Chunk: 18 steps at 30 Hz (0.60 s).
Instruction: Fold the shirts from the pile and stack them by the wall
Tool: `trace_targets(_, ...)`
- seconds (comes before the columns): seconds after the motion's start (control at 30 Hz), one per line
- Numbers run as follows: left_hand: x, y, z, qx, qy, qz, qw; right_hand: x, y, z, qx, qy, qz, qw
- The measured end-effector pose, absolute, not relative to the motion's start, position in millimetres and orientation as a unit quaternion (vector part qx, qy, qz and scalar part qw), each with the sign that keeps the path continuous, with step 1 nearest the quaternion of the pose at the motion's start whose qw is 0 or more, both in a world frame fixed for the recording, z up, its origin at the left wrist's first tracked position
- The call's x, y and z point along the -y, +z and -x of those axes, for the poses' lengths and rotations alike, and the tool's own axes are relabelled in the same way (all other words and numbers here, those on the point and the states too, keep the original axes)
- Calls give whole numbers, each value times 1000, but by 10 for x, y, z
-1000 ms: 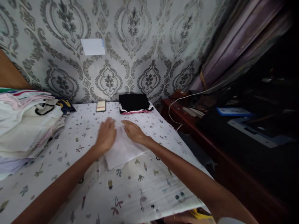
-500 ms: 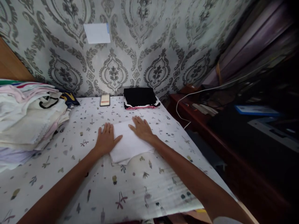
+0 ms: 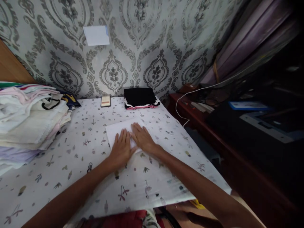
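Note:
A folded white cloth [image 3: 117, 127] lies flat on the bed-like surface with a patterned white sheet [image 3: 95, 177]. My left hand [image 3: 122, 148] rests on the cloth's lower part, palm down, its fingers stretched out. Close beside it, my right hand [image 3: 143, 138] lies flat over the cloth's right side, fingers extended, nearly touching the left. Both hands cover much of the cloth, and its lower edge is mostly hidden under them.
A tall heap of light clothes [image 3: 30, 117] stands at the left. By the wall are a small framed card [image 3: 105, 101] and a folded stack topped with black cloth [image 3: 140, 96]. A dark red desk [image 3: 204, 118] with a white cable [image 3: 177, 107] borders the right.
My left hand has moved right onto the cloth, closer to my right hand. The cloth now extends further left and less toward me. The view has shifted slightly.

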State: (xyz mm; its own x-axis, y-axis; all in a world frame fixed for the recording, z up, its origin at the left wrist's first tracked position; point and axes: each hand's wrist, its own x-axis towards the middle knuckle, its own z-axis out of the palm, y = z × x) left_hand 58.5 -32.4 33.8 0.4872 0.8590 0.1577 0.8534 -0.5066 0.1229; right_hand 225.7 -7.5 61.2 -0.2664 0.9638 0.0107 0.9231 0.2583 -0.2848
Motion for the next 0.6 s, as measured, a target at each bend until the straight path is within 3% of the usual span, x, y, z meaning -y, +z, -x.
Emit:
trace_targets(0.23,651,102,-245,-473,114,-874,-9,173,483,-2293,785,108,603,86)
trace_targets(0.33,611,144,-3,-473,118,-872,38,125,534,-2397,777,126,609,96)
trace_targets(0.5,-23,474,199,-593,176,-774,135,-155,662,-2567,710,145,681,108)
trace_targets(0.6,-479,678,180,-643,136,-736,164,-431,718,-2576,673,180,708,119)
